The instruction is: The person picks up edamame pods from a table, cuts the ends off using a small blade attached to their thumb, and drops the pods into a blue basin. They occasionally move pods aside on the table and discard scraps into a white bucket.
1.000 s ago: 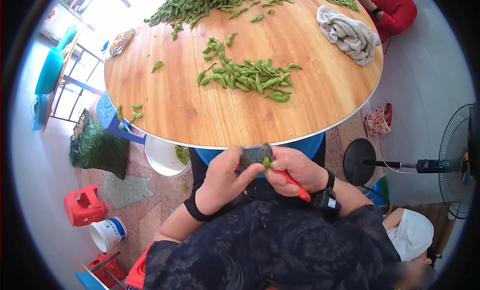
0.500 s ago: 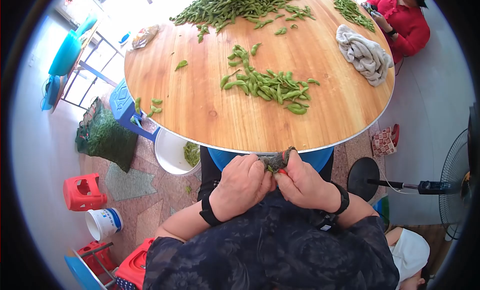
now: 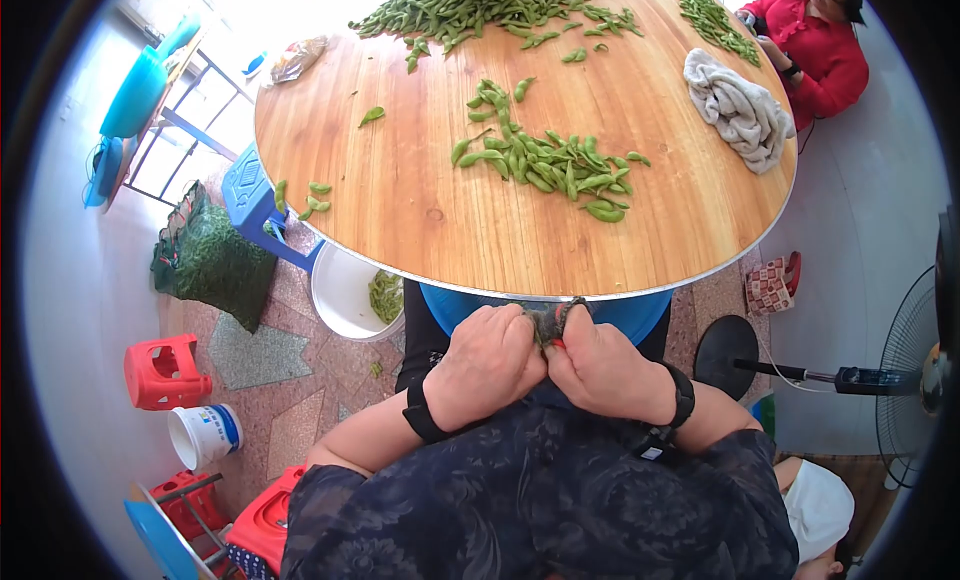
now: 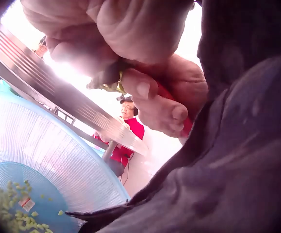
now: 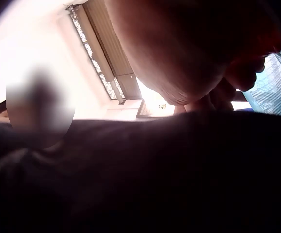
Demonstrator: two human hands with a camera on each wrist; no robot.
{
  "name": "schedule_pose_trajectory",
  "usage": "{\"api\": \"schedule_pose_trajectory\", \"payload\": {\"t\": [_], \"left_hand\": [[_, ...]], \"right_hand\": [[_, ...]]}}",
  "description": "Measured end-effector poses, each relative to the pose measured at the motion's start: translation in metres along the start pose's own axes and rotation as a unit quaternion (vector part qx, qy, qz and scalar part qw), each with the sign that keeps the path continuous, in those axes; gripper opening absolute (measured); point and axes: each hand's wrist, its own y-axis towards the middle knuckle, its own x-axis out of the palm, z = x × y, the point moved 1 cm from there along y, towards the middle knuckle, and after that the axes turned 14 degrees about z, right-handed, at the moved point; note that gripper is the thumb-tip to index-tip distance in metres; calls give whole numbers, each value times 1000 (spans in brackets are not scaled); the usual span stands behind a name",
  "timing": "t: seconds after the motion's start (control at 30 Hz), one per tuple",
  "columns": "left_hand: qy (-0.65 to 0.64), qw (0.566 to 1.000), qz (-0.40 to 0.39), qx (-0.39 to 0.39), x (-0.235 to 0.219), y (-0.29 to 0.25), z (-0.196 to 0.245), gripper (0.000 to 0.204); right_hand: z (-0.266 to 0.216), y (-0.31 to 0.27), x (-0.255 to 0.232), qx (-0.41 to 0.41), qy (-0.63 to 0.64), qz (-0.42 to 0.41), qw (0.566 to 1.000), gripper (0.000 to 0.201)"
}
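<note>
In the head view my left hand [image 3: 485, 365] and right hand [image 3: 615, 370] meet at the near table edge, knuckles upward. Between their fingertips the left wrist view shows a piece of green bean pod [image 4: 120, 83], pinched by the left fingers and mostly hidden. A red handle [image 4: 186, 127] runs through the curled right fingers; the tool's working end is hidden. Dark grey covers [image 3: 545, 322] wrap some fingertips. Under the hands sits a blue mesh basket [image 4: 58, 126] with shelled green beans [image 4: 29, 221] at its bottom.
On the round wooden table [image 3: 380, 220] lie a small group of pods [image 3: 560, 165], a large pod heap [image 3: 480, 10] and a grey cloth [image 3: 740, 110]. A white bucket [image 3: 345, 300] and blue stool [image 3: 250, 195] stand left, a fan [image 3: 905, 370] right. A person in red [image 3: 830, 60] sits opposite.
Both hands have rolled inward and drawn together, hiding the pod and most of the red handle that showed a second ago. The head view has shifted, so the table sits further right.
</note>
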Motion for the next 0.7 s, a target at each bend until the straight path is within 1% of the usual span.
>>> {"api": "schedule_pose_trajectory", "payload": {"t": [0.03, 0.1, 0.2, 0.33, 0.4, 0.43, 0.47, 0.5, 0.53, 0.57, 0.6, 0.63, 0.7], "left_hand": [[0, 1000, 0, 0, 1, 0, -1, 18], [6, 1000, -5, -15, 3, -1, -4, 17], [10, 999, -23, -38, 4, -2, -4, 16], [-9, 998, -34, -55, 5, -6, -7, 15], [-81, 990, -49, -107, 7, -9, -10, 10], [-82, 990, -49, -108, 5, -9, -12, 10], [-161, 967, -88, -174, 5, -9, -15, 6], [-238, 933, -125, -239, 4, -9, -17, 8], [-238, 933, -125, -240, 3, -8, -18, 8], [-328, 874, -160, -322, 4, -8, -20, 12], [-410, 798, -192, -398, 4, -9, -20, 18], [-411, 797, -193, -398, 4, -8, -20, 18], [-478, 708, -211, -476, 4, -6, -18, 27]], "right_hand": [[0, 2, 0, 0, 0, 0, 1000, 21], [-1, 5, 0, -41, -55, 10, 998, 21], [3, 7, 1, -56, -74, 2, 996, 21], [10, 7, 4, -55, -79, -13, 995, 21], [12, 9, 4, -16, -44, -6, 999, 16], [9, 14, -1, -16, -44, -7, 999, 16], [8, 19, -9, 156, 73, -85, 981, 13], [6, 23, -13, 321, 187, -158, 915, 10], [9, 22, -14, 322, 186, -159, 914, 10], [14, 21, -15, 361, 267, -173, 877, 9], [16, 20, -16, 396, 346, -185, 830, 10], [16, 20, -16, 396, 346, -184, 830, 10], [17, 20, -17, 422, 382, -178, 802, 12]]}}
